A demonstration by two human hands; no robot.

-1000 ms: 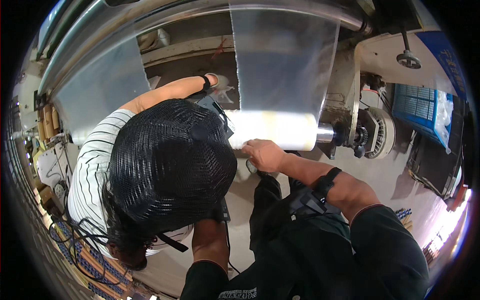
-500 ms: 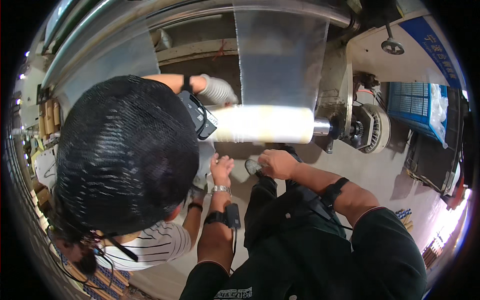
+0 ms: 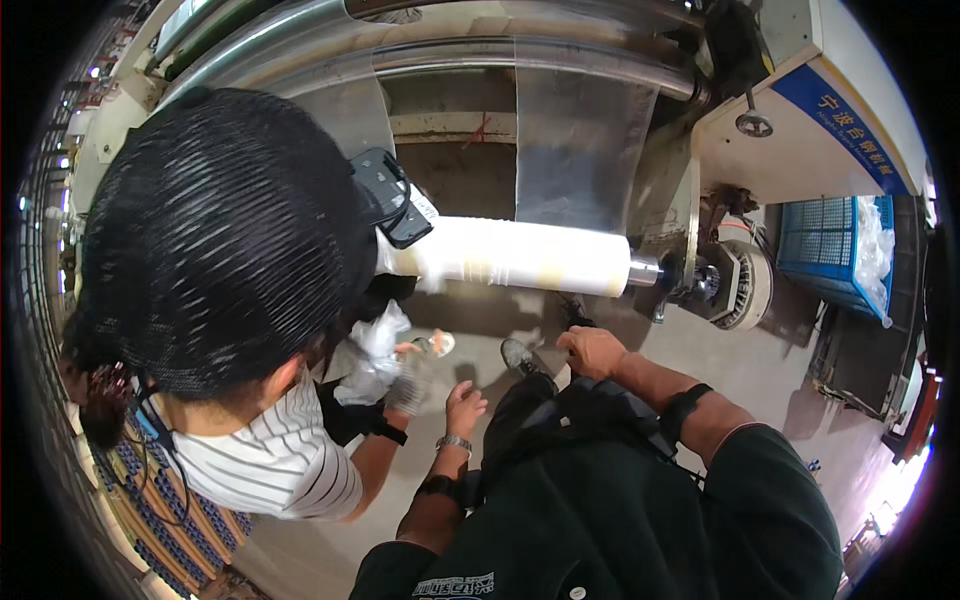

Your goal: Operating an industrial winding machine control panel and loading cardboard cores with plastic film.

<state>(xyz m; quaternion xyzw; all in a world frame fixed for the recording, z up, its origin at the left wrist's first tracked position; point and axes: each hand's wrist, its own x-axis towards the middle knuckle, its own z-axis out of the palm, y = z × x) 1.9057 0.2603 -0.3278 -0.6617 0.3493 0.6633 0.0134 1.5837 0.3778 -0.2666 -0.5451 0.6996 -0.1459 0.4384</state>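
Note:
My left hand (image 3: 465,407) hangs over the floor with nothing in it, its fingers bent but apart. Loosely curled, my right hand (image 3: 592,352) is in front of my body, below the right end of a white roll (image 3: 540,257); I see nothing in it. Neither hand touches the roll, which lies level on a metal shaft (image 3: 645,270). To my left, a co-worker in a black cap (image 3: 215,240) has a gloved hand (image 3: 405,392), blurred, at a crumpled bundle of clear plastic film (image 3: 372,350). The cap hides the roll's left end.
Clear film (image 3: 575,150) hangs from metal rollers (image 3: 450,55) behind the roll. A machine side frame (image 3: 695,190) and round hub (image 3: 745,285) stand at right, beside a blue crate (image 3: 820,235) with plastic in it. Cardboard tubes (image 3: 165,500) lie at lower left.
My left hand has drawn down, away from the roll; my right hand sits slightly further right. The co-worker's gloved hand has left the roll's top, and crumpled film now shows below it.

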